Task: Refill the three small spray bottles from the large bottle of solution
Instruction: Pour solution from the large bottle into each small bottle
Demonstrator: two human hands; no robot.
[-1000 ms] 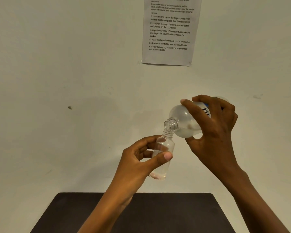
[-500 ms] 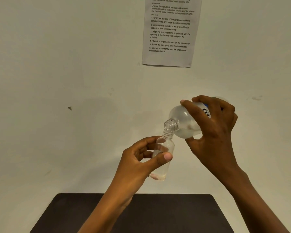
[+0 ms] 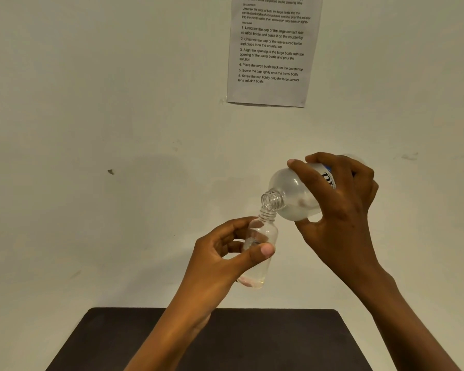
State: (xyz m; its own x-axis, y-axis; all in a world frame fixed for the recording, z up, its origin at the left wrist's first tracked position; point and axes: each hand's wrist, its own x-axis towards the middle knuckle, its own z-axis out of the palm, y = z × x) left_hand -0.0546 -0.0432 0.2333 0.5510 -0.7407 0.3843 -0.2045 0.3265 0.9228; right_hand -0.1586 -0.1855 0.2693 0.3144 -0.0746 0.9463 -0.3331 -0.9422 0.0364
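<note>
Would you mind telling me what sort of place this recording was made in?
Most likely a staged task-recording spot in a plain room: a printed step-by-step instruction sheet hangs on an off-white wall, with a small dark table below.

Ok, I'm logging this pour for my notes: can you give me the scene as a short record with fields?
left hand: grips small bottle, nearly upright, uncapped
right hand: grips large bottle, tilted, mouth at small bottle's neck
small bottle fill: a little liquid at bottom
below: dark table
wall: printed instruction sheet
</note>
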